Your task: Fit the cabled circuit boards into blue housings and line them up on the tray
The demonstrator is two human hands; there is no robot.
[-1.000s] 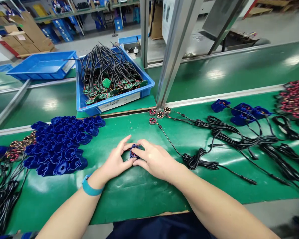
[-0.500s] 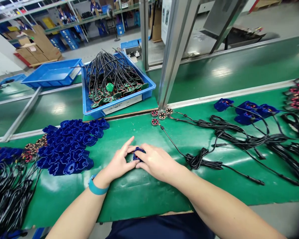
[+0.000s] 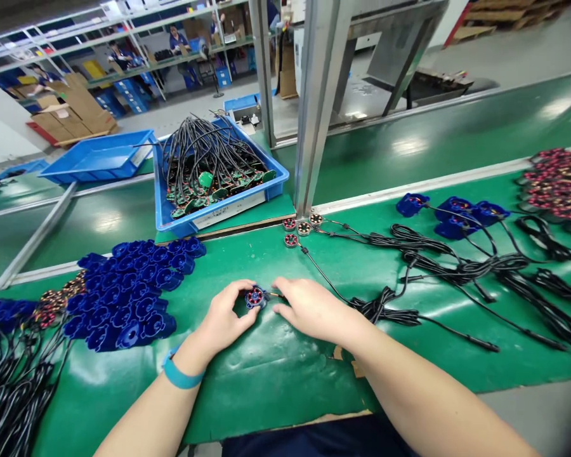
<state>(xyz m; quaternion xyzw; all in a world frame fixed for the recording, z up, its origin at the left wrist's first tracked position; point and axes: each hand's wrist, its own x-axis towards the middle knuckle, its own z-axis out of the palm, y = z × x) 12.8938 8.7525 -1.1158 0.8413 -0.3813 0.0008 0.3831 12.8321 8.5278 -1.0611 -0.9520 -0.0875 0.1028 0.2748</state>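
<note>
My left hand [image 3: 226,317] is curled into a C on the counter [image 3: 266,374], with the thumb and fingertips closed on the rim of a small blue housing [image 3: 262,305] that has a round red-and-dark coil [image 3: 255,296] sitting face up inside it. The housing lies between my two hands, right at the fingertips of the left and just short of those of the right, roughly midway between the counter's near edge and its far edge. From its right side a short wire [image 3: 275,294] runs toward my right hand [image 3: 309,314], whose thumb and forefinger stand apart at the tips, with the wire passing in between; I can't tell whether the fingers behind have hold of it. To the left of my left hand, a cluster of blue cups [image 3: 128,282] stretches toward the far edge. Beyond my right hand, four loose coils [image 3: 291,240] sit close to the far edge by the metal post [image 3: 314,127], and bundled black cables [image 3: 385,311] spread from beside my right forearm toward the counter's right end.
</note>
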